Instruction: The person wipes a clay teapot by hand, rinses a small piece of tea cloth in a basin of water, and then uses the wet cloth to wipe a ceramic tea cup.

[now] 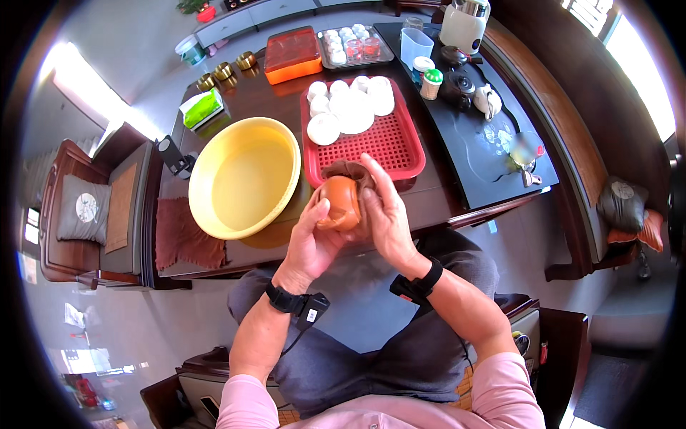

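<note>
Between my two hands, above the near edge of the table, is a small orange-brown clay teapot or jar (342,201). My left hand (316,238) grips it from the left and below, with the thumb on its side. A dark brown cloth (351,170) is bunched against the pot's far and right side, and my right hand (383,214) presses it there. Just beyond my hands sits a red perforated tray (386,140) with several white cups and bowls (351,110) at its far end. A yellow basin (244,177) stands to the left.
A reddish-brown cloth (187,233) lies at the table's near left corner. Brass cups (222,71), a tissue pack (202,109) and an orange box (293,56) are farther back. At right, a black tea tray (482,161) carries teapots (457,88) and an electric kettle (465,27).
</note>
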Motion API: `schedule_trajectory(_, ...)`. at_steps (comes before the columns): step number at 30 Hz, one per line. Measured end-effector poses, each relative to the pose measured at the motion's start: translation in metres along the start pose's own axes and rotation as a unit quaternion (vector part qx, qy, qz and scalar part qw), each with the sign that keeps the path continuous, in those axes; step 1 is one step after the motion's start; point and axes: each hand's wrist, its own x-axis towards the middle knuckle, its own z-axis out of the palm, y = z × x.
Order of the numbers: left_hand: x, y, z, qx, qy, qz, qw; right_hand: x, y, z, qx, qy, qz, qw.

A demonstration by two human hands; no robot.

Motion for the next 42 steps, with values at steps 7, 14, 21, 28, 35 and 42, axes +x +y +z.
schedule_trajectory(7, 0.004, 0.004, -0.008, -0.034, 0.077, 0.039, 0.996, -0.023, 0.001, -0.004, -0.295, -0.057, -0.100, 0.949)
schedule_trajectory(14, 0.000, 0.005, -0.001, -0.055, 0.056, 0.005, 0.997, -0.014, 0.008, -0.010, -0.229, -0.065, -0.115, 0.964)
schedule_trajectory(21, 0.001, 0.000, 0.002, -0.052, 0.059, 0.031, 0.996, -0.018, 0.009, -0.002, -0.133, -0.078, -0.037, 0.987)
schedule_trajectory(28, 0.003, -0.006, -0.010, 0.014, 0.101, 0.019, 0.995, -0.015, 0.002, 0.004, -0.027, -0.047, 0.045, 0.998)
schedule_trajectory(35, 0.002, -0.003, -0.001, 0.062, 0.101, 0.041, 0.992, -0.012, 0.006, 0.003, 0.007, -0.029, 0.061, 0.998)
schedule_trajectory(42, -0.001, 0.005, 0.004, 0.113, 0.056, 0.010, 0.992, 0.007, -0.005, -0.024, -0.002, -0.131, 0.071, 0.989)
